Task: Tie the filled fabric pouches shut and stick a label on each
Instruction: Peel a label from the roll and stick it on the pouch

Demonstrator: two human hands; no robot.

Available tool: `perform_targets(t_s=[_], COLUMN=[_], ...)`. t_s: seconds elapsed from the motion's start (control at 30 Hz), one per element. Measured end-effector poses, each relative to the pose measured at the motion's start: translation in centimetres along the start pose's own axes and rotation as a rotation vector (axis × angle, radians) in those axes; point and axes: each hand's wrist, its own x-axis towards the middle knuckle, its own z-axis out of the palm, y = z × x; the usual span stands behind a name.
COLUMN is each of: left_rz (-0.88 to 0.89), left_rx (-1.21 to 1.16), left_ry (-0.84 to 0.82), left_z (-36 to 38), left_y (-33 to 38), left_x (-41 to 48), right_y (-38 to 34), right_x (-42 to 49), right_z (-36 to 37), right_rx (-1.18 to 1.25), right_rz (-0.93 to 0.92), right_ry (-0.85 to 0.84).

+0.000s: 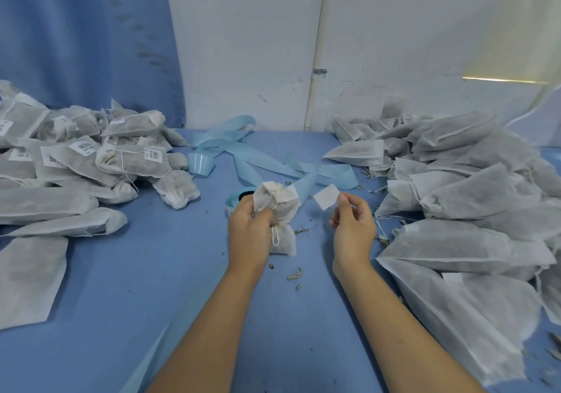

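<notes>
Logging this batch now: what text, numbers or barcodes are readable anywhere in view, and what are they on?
No text reads clearly enough to quote.
Stuck labels on the left pile: barcodes with characters, too blurred to read.
Label pinched by the right hand: visible face blank white.
Pouch gripped by the left hand: no print seen.
Right pile: no labels in view.

The left forearm [218,316] and the right forearm [394,316] are bare skin from the wrist to the picture's lower edge; the left hand [249,228] and the right hand [353,222] are bare too; the right thumb's nail looks short and plain.
</notes>
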Motion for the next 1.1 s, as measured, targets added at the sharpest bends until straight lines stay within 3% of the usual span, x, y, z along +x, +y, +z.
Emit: perform_targets(t_s=[0.27, 0.5, 0.73, 1.1], left_rz=[-0.048, -0.097, -0.123, -0.132], left_rx=[-0.124, -0.143, -0.152, -0.185], left_ry=[-0.039, -0.028, -0.012, -0.009], left_z=[0.3, 0.4, 0.4, 0.4], left_y=[0.7, 1.3, 1.4, 1.4], left_x=[0.0, 0.0, 0.0, 0.0], right_y=[-0.4, -1.5, -1.1, -0.4], right_x=[-0.7, -1.6, -3.1, -2.9], right_z=[0.4, 0.5, 0.6, 0.8], right_rx=[-0.039, 0.013, -0.326, -0.494], right_rz=[0.014, -0.097, -0.391, -0.497], right_ry=[-0.106, -0.26, -0.527, -0.555])
